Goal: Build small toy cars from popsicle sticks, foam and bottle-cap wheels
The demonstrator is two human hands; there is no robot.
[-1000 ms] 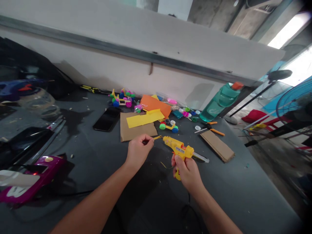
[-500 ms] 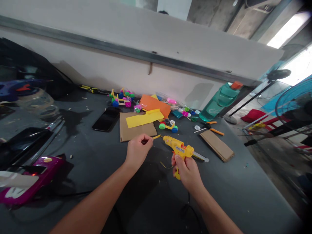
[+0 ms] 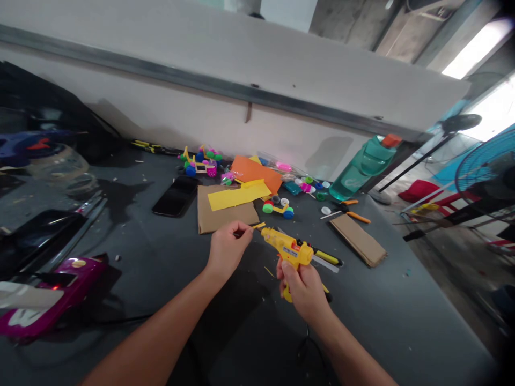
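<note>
My right hand (image 3: 301, 281) is wrapped around the handle of a yellow hot glue gun (image 3: 286, 247), its nozzle pointing left. A thin yellow strip (image 3: 258, 225) is pinched between the thumb and fingers of my left hand (image 3: 230, 244). The nozzle tip is at the strip, close to my left fingertips; whether they touch I cannot tell. Beyond my left hand lies a piece of brown cardboard (image 3: 207, 222) with yellow paper (image 3: 225, 199) on top. Partly behind the glue gun is a yellow and black utility knife (image 3: 328, 257). A small wheeled piece (image 3: 278, 208) stands just past the nozzle.
Small colourful wheeled toys (image 3: 201, 163) and orange paper (image 3: 257, 174) lie along the wall. A black phone (image 3: 176, 197) is at left, a magenta power strip (image 3: 60, 297) nearer. At right are a green bottle (image 3: 358, 169), orange-handled pliers (image 3: 356, 214) and folded cardboard (image 3: 358, 240).
My right hand has moved the glue gun slightly left, bringing its nozzle to the yellow strip. More of the utility knife now shows behind it. My left hand has stayed in place.
</note>
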